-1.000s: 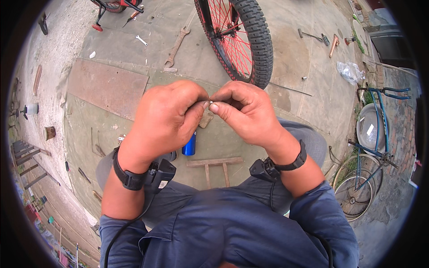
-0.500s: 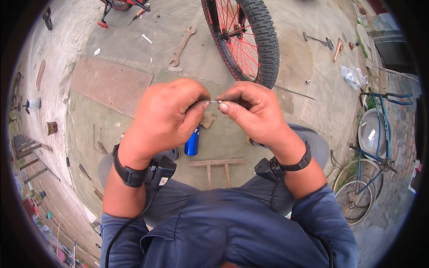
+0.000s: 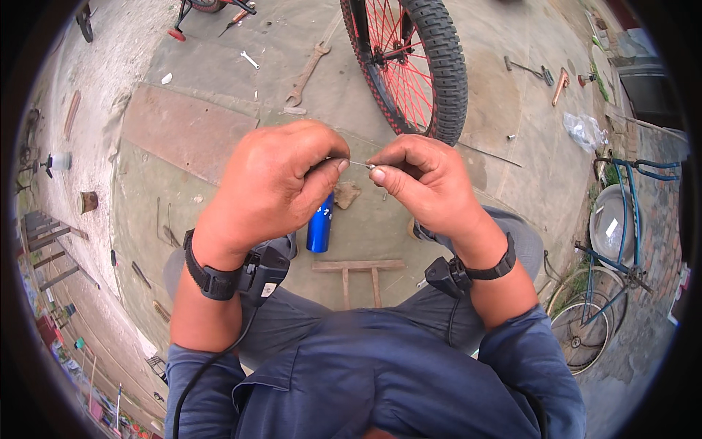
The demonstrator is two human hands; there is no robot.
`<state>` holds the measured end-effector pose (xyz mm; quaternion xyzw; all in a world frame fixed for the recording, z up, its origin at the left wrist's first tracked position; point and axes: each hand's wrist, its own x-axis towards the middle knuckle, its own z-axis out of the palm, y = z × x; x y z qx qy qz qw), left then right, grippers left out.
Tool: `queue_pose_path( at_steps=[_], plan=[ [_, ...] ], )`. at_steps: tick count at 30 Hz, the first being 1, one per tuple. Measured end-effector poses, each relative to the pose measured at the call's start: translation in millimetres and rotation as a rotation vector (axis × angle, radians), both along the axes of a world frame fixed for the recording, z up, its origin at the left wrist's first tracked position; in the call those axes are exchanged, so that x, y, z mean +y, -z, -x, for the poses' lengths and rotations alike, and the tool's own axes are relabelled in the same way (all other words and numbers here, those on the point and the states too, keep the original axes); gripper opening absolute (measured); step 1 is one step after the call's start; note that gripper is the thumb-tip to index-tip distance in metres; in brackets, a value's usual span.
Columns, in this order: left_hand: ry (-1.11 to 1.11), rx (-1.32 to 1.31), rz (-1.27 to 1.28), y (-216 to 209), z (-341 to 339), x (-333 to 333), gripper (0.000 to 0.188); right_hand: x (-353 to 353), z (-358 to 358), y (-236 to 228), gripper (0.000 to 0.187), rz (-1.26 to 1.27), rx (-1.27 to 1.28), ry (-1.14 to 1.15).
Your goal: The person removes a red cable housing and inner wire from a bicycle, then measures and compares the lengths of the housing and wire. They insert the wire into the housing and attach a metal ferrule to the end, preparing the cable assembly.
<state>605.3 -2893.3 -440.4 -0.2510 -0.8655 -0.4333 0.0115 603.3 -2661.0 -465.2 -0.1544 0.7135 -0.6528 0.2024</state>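
A thin metal wire [image 3: 358, 163] spans the short gap between my two hands, above the ground in front of my knees. My left hand [image 3: 281, 186] is closed, with thumb and forefinger pinching one end. At the other end, my right hand [image 3: 431, 179] pinches the wire between thumb and fingertip, where a small metallic tip [image 3: 371, 167] shows. Most of the wire is hidden by the fingers. Below my left hand stands or lies a blue cylinder [image 3: 319, 233], its top covered by the hand. Beside it is a brown stone [image 3: 346, 195].
Ahead is a bicycle wheel [image 3: 447, 80] with a knobby tyre and red spokes. A large open-ended wrench [image 3: 307, 75], a small wrench [image 3: 250, 59] and a hammer [image 3: 521, 66] lie on the ground. A wooden stand [image 3: 358, 265] sits between my legs; a blue bicycle frame [image 3: 625, 197] is at right.
My hands have drawn slightly apart, and more of the wire shows between them. The surroundings have shifted a little to the right in view.
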Motion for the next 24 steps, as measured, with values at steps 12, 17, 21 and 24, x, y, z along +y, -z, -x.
queue_pose_path(
  at_steps=[12, 17, 21, 24],
  plan=[
    [-0.005, 0.038, -0.002, 4.0, -3.4, 6.5, 0.008, 3.5, 0.6, -0.2, 0.011, -0.047, 0.111, 0.000],
    [0.046, 0.054, -0.024, 7.7, -4.0, 8.5, 0.011, 0.0, -3.9, 1.5, 0.010, -0.011, 0.015, -0.012],
    [0.041, 0.037, 0.013, 10.7, -6.1, 13.6, 0.011, -2.0, -4.0, 2.6, 0.011, -0.015, 0.021, -0.021],
    [0.028, 0.053, -0.057, 11.4, -3.5, 12.8, 0.010, 0.1, 1.4, 3.0, 0.011, -0.021, 0.066, -0.010]
  ],
)
